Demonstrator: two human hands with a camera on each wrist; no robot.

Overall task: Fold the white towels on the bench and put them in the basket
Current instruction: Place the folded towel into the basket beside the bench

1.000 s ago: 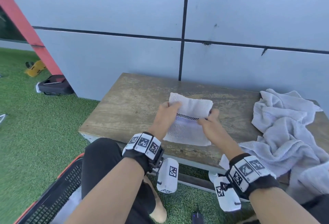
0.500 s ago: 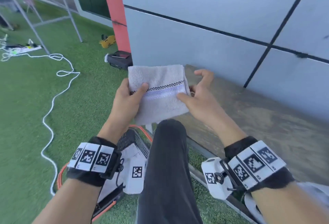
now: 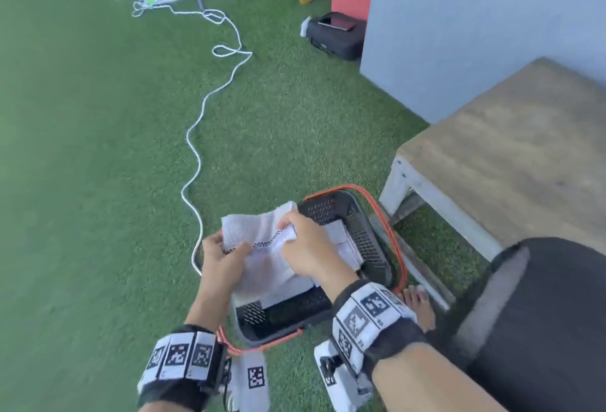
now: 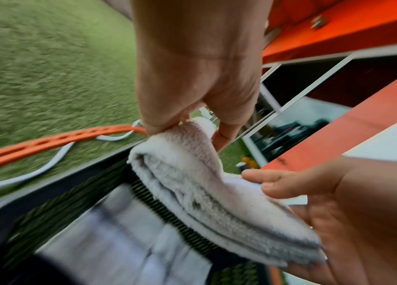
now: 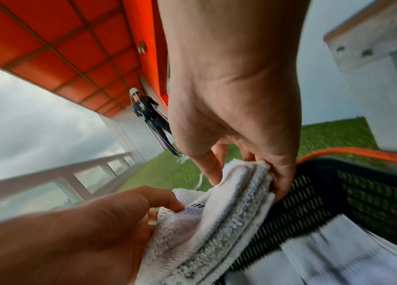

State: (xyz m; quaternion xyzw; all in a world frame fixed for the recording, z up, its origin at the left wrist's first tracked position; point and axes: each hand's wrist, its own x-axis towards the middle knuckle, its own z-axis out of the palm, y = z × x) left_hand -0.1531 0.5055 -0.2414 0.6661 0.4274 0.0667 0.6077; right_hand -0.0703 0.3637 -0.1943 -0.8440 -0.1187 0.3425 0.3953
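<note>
Head view: folded white towel (image 3: 262, 247) above black basket (image 3: 370, 241); left hand (image 3: 223, 261) grip pinched on its near-left edge, right hand (image 3: 308, 247) grip clamped on its far edge.

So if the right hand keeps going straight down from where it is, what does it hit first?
Probably the folded towels already in the basket, right under the right hand and the towel it grips; depth is unclear.

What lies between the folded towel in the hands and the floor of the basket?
In the head view, other white towels already lie in the basket under the held folded towel.
</note>
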